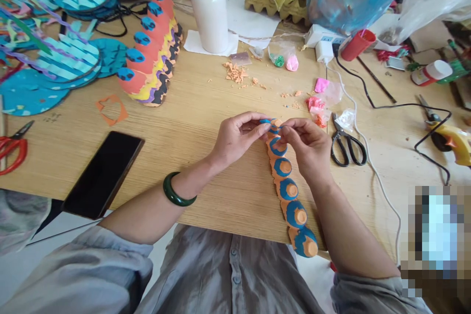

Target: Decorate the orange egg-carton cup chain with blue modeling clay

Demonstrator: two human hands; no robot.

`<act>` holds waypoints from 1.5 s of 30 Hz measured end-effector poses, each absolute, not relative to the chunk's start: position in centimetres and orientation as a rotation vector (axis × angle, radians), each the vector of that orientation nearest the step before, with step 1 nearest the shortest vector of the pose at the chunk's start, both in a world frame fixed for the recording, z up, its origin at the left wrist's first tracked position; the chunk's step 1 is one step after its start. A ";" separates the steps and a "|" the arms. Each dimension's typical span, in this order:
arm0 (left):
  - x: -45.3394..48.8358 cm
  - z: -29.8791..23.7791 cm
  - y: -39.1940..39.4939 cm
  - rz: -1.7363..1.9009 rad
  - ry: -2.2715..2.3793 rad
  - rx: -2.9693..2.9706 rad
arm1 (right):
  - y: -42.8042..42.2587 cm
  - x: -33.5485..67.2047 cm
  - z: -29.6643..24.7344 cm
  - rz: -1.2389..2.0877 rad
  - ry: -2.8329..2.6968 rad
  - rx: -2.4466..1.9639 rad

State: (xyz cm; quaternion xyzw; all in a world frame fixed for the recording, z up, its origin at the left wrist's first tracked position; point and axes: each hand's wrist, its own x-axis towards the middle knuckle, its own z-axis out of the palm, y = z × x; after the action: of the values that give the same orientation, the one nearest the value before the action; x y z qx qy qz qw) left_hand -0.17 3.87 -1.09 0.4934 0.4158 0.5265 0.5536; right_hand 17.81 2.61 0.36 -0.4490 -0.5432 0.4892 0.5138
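An orange egg-carton strip (290,191) with several blue-ringed cones lies on the wooden table (191,122), running from the near edge toward the middle. My left hand (237,138) and my right hand (309,149) meet at its far end. Both pinch a thin piece of blue clay (270,122) around the farthest cone. A green bangle (175,190) sits on my left wrist.
Black scissors (347,143) lie right of my hands, a black phone (103,172) left. Stacked painted carton strips (152,49), blue paper discs (62,59), a white bottle (209,7), pink clay bits (317,100), a yellow glue gun (452,140), red scissors (13,149) and cables surround them.
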 end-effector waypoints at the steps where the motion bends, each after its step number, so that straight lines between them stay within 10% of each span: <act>1: -0.2 -1.2 4.0 1.253 0.993 1.136 | 2.7 17.9 0.5 1.216 -1.233 -1.069; 24: -0.3 -0.8 4.5 1.082 0.970 0.678 | 4.7 19.2 -2.5 0.843 -1.177 -1.316; 45: -0.3 -0.6 4.6 0.898 0.804 0.407 | 3.7 18.4 -1.9 1.304 -0.958 -1.129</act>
State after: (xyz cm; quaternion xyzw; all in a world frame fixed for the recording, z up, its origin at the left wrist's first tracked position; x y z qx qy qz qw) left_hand -0.34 4.55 -0.65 0.1902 0.3754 0.4193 0.8044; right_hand 18.44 3.75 -1.88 -0.4774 -0.4049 0.5513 0.5516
